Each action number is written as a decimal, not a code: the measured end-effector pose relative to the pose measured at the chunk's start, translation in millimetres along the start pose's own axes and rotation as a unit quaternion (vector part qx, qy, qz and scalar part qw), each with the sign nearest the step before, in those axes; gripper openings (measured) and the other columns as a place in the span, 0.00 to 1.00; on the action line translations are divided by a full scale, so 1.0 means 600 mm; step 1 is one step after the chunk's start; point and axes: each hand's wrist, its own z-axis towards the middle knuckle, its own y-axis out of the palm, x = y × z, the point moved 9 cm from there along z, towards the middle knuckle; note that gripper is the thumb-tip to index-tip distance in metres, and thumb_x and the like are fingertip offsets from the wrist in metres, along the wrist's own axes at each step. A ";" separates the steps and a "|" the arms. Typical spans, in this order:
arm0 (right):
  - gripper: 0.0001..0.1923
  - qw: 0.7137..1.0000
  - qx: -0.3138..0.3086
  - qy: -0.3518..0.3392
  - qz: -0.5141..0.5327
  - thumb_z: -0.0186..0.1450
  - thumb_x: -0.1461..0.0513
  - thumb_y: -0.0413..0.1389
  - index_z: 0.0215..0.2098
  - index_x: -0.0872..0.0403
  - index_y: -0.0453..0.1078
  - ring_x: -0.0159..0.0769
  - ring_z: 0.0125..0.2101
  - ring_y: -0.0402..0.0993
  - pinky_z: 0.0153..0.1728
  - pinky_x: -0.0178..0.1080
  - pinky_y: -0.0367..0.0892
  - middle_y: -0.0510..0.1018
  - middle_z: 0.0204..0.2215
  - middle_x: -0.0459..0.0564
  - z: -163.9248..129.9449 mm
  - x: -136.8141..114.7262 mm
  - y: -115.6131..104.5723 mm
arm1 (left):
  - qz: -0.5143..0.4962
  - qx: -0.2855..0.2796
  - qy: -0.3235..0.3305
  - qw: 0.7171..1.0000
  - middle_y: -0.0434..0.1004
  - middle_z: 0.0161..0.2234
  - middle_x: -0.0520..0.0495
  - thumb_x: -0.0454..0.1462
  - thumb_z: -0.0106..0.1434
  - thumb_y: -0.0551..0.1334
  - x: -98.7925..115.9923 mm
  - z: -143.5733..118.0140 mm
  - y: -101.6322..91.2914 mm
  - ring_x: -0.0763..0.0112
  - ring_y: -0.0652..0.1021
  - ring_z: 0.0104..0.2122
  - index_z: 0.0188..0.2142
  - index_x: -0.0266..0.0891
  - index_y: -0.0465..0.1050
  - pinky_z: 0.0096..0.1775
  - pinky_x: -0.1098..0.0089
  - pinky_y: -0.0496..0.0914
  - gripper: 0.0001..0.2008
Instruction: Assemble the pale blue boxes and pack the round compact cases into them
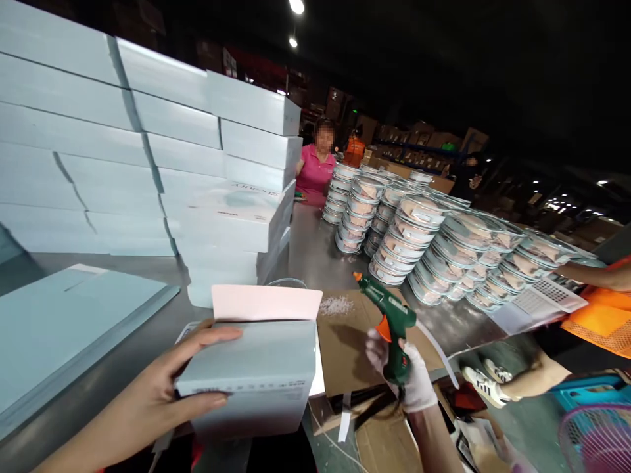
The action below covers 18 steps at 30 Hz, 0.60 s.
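My left hand (162, 387) grips the left end of a pale blue-grey box (251, 364) whose pink flap (266, 302) stands open at its far edge. My right hand (407, 374), in a white glove, is closed on the handle of a green glue gun (392, 325) with an orange trigger. Its orange nozzle points up and left, just right of the box. Under the gun lies a brown cardboard sheet (345, 345) with a patch of dried glue bits (336, 305).
Tall stacks of pale blue boxes (148, 157) fill the left of the metal table (310, 246). Several stacks of round lidded items (424, 236) cover the right. A flat blue sheet (59, 328) lies at left. A person in pink sits across; another person's arm and legs are at right.
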 end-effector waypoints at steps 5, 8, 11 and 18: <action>0.40 0.990 -0.008 -0.027 0.141 0.60 0.34 0.38 0.52 0.51 0.71 0.51 0.51 0.80 0.50 0.57 0.75 0.81 0.50 0.61 0.077 -0.045 0.047 | 0.023 0.012 0.018 1.000 0.82 0.52 0.54 0.49 0.54 0.72 0.009 0.005 0.001 0.57 0.80 0.49 0.48 0.51 0.81 0.42 0.76 0.72 0.22; 0.28 0.986 -0.008 -0.045 0.163 0.55 0.45 0.54 0.48 0.50 0.72 0.51 0.52 0.79 0.54 0.57 0.74 0.82 0.49 0.57 0.115 -0.081 0.072 | 0.048 0.004 0.038 0.998 0.82 0.53 0.54 0.49 0.55 0.72 0.009 0.014 -0.005 0.57 0.81 0.51 0.49 0.51 0.81 0.46 0.76 0.73 0.22; 0.22 0.989 0.023 -0.059 0.137 0.52 0.52 0.60 0.43 0.50 0.73 0.50 0.49 0.80 0.54 0.56 0.74 0.83 0.45 0.53 0.124 -0.107 0.085 | 0.080 -0.054 0.059 0.994 0.81 0.56 0.48 0.48 0.57 0.72 0.003 0.026 0.003 0.52 0.81 0.51 0.52 0.49 0.80 0.46 0.71 0.77 0.23; 0.10 0.981 0.175 -0.073 -0.043 0.58 0.60 0.68 0.34 0.54 0.74 0.39 0.36 0.78 0.46 0.47 0.74 0.81 0.32 0.46 0.053 -0.083 0.076 | 0.077 -0.048 0.086 0.992 0.75 0.61 0.44 0.48 0.57 0.70 -0.022 0.042 0.009 0.45 0.72 0.61 0.55 0.50 0.77 0.61 0.55 0.69 0.26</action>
